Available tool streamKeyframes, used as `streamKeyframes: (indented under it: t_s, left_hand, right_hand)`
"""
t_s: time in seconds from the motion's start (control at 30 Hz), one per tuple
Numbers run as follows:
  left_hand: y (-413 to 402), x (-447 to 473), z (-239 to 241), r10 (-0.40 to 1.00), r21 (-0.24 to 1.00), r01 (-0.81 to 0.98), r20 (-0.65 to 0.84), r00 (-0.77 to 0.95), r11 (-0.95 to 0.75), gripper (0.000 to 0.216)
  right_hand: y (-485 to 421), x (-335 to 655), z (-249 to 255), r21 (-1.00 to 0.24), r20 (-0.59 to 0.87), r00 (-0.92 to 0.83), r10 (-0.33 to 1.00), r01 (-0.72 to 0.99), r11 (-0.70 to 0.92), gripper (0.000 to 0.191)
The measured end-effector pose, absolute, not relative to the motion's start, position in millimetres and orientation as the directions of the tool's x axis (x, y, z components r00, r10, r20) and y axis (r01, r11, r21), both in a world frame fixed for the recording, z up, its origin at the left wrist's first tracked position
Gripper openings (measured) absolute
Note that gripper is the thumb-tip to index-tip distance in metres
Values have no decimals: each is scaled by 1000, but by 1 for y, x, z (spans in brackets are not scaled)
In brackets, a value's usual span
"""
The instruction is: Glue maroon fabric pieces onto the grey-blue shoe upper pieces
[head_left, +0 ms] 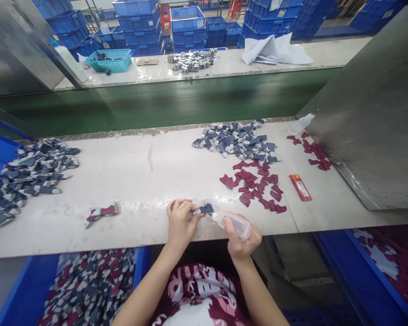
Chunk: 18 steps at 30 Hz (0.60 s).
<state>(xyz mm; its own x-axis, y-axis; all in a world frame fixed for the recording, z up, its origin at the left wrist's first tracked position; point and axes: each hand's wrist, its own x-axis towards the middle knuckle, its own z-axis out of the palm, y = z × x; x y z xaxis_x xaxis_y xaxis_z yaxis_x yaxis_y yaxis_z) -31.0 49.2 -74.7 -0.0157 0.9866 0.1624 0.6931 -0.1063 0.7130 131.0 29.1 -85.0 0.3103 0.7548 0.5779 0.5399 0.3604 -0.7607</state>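
My left hand (179, 222) pinches a small dark blue and grey piece (204, 209) against the white table (139, 172) near its front edge. My right hand (240, 242) is wrapped round a small clear squeeze bottle (233, 224), whose tip points at that piece. Just right of my hands lies a scatter of dark red pieces (256, 185). Behind them is a heap of blue and grey pieces (236, 142). A single joined red and grey piece (102, 213) rests to the left of my left hand.
A large pile of blue-grey pieces (29, 174) sits at the table's left end. A red flat stick (300, 187) and more red pieces (313, 151) lie at the right, beside a metal panel (377, 117). Blue bins (88, 285) stand under the table. A green conveyor (177, 102) runs behind.
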Motion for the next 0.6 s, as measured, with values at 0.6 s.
streamKeyframes:
  t_s: [0.6]
  left_hand:
    - [49, -30, -73, 985, 735, 670, 167, -30, -105, 14]
  right_hand:
    - [26, 139, -84, -721, 608, 380, 697, 633, 284, 14]
